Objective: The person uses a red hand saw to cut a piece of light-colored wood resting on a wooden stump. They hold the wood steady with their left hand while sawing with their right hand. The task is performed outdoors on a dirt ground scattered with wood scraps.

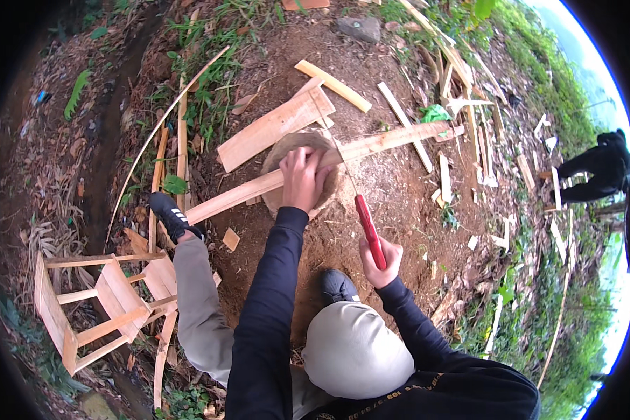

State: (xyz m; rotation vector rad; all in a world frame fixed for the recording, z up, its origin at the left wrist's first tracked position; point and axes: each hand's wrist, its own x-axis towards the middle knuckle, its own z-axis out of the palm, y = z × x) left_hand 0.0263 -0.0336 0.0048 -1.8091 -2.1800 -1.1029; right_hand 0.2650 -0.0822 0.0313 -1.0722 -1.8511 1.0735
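Note:
My left hand [302,175] grips a long wooden strip [392,142] and holds it down across a tree stump [278,155]. The strip lies slanted, one end low by my left shoe and the other up to the right. In my right hand [383,264] is a handsaw, its red handle [368,227] closed in the fingers. Its thin blade crosses the strip just right of my left hand; whether it has cut into the wood I cannot tell. Behind the stump lies a wide pale board [276,127], partly over the stump's edge.
A wooden frame with slats [122,297] stands at lower left beside my leg. Offcuts, such as a short strip [334,85], are strewn over the soil. More strips [469,115] pile up at upper right. A person in dark clothes [598,168] is at far right.

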